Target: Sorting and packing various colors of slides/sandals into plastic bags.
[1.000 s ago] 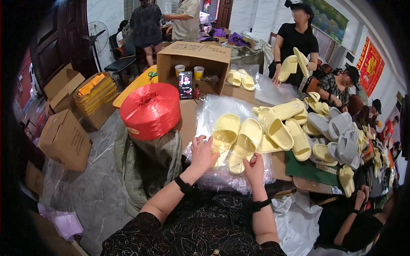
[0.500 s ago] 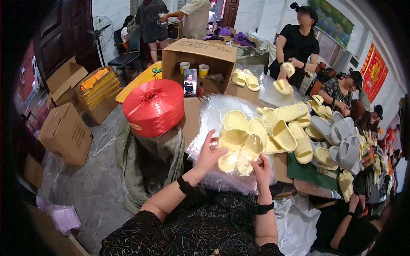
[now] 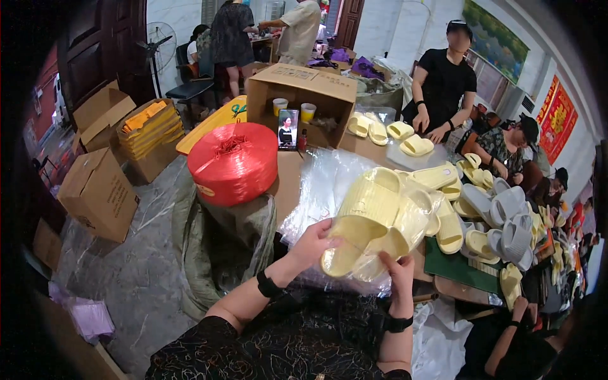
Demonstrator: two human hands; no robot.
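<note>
In the middle of the frame, a pair of yellow slippers (image 3: 370, 206) sits in a clear bag (image 3: 354, 239) above a stack of plastic bags (image 3: 320, 183), the left hand (image 3: 313, 244) gripping its left edge between thumb and fingers, the right hand (image 3: 399, 272) pinching its lower right edge. A red roll of twine (image 3: 233, 166) stands left of centre, and grey slippers (image 3: 508, 204) lie piled at the right.
</note>
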